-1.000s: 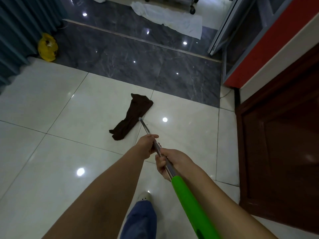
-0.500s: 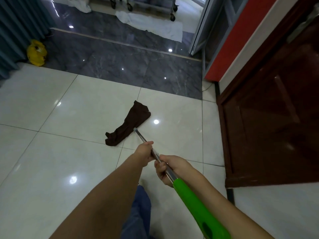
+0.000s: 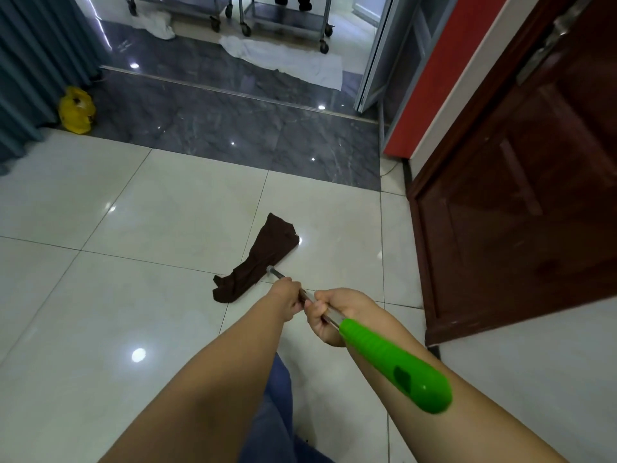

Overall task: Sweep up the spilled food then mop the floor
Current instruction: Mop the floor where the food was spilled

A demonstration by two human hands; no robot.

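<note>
- Glossy cream floor tiles [image 3: 117, 295] spread under us, bordered ahead by a dark grey marble strip [image 3: 217, 135] and on the right by a dark red wooden door [image 3: 517, 212].
- We see no spilled food on the tiles in view, so we judge the sweeping done and the mopping in hand.
- Our limp brown cloth mop head [image 3: 263, 259] lies flat on the cream tiles just ahead, bunched into a narrow diagonal strip, near the door but apart from it.
- Both hands hold the thin steel mop pole [image 3: 276, 272]: the left hand [image 3: 287, 295] is lower, nearest the cloth, and the right hand [image 3: 337, 312] sits just behind it, right at the front of the bright green plastic grip [image 3: 390, 362].
- The fingers [image 3: 317, 320] of both hands are curled tight round the pole, none spread; the cloth begins just beyond the left knuckles, with only a short bare stretch of steel between.
- To mop well, we should press down through the lower hand, steer with the upper one, and draw the cloth in overlapping strokes along the tile lines.
- Bunched so narrow, the cloth likely covers little per pass; spreading it wider first would help.
</note>
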